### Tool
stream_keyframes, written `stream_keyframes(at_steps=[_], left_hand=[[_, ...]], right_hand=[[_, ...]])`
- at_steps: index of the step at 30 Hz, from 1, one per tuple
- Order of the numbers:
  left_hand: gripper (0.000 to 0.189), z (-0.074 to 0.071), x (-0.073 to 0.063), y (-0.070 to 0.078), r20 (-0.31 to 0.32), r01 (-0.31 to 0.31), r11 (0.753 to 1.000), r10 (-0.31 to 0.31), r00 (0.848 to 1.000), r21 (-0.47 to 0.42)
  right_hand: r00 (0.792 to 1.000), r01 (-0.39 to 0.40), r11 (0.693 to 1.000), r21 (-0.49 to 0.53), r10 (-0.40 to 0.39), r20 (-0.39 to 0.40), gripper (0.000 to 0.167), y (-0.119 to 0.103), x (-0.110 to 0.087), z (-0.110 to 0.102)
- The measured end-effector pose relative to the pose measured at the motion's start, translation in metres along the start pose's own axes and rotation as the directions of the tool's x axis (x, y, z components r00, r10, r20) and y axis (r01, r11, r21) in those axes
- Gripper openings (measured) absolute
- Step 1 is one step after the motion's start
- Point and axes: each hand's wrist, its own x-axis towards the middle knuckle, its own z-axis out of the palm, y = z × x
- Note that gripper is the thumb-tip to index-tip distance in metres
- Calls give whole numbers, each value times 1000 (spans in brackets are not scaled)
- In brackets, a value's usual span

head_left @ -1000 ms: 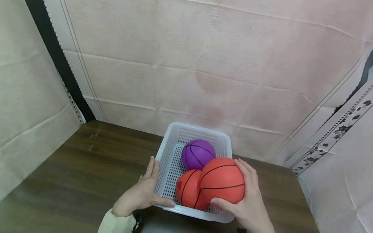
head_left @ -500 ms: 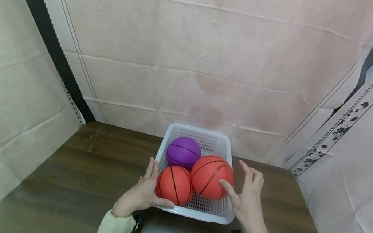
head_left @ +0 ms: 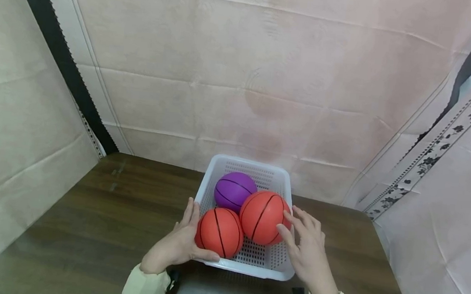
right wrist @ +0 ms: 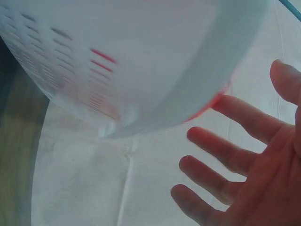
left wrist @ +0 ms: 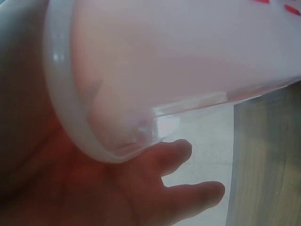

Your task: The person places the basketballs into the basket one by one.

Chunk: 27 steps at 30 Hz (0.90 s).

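Observation:
A white perforated plastic basket (head_left: 213, 163) stands on the wooden table in the head view. Three toy basketballs lie inside it. The purple basketball (head_left: 232, 189) is toward the back, one orange-red basketball (head_left: 219, 232) sits at the front left, and the other orange-red basketball (head_left: 261, 218) leans beside them on the right. My left hand (head_left: 178, 246) rests at the front left corner, thumb along the front rim, fingers straight beside the left wall. The fingers of my right hand (head_left: 306, 249) are spread, fingertips right at the right basketball's side; its wrist view shows them outside the basket wall.
Brown wooden table (head_left: 101, 215) surrounds the basket. Behind it rises a pale cloth backdrop (head_left: 266, 75), with further cloth on the left and right sides. A greyish surface (head_left: 211, 293) lies in front of the basket.
My right hand has let go of the orange-red basketball, drawn away, and come back to its side. All three basketballs have shifted leftward in the basket. The left hand stays put.

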Motion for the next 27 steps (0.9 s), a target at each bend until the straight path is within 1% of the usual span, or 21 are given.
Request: stream_keyframes(at_steps=[6, 13, 17, 22, 25, 27], left_hand=[[145, -2, 3, -3, -2, 4, 1000, -4, 1000, 7], [144, -4, 9, 0, -3, -53, 998, 53, 999, 38], [143, -4, 10, 1, -1, -67, 997, 67, 998, 47], [143, -4, 10, 3, -2, -62, 997, 62, 998, 46], [143, -3, 11, 4, -5, -67, 997, 67, 998, 34], [143, -2, 12, 5, -5, -73, 997, 73, 997, 30]], right_hand=[[998, -39, 998, -41, 41, 53, 53, -1, 4, -3], [990, -105, 991, -85, 112, 83, 60, 9, 4, -2], [988, -117, 987, -107, 127, 88, 62, 17, 2, 0], [987, -122, 985, -122, 134, 93, 63, 19, 4, -2], [985, -140, 982, -129, 151, 82, 61, 22, 7, -7], [985, -157, 979, -128, 165, 56, 57, 26, 8, -11]])
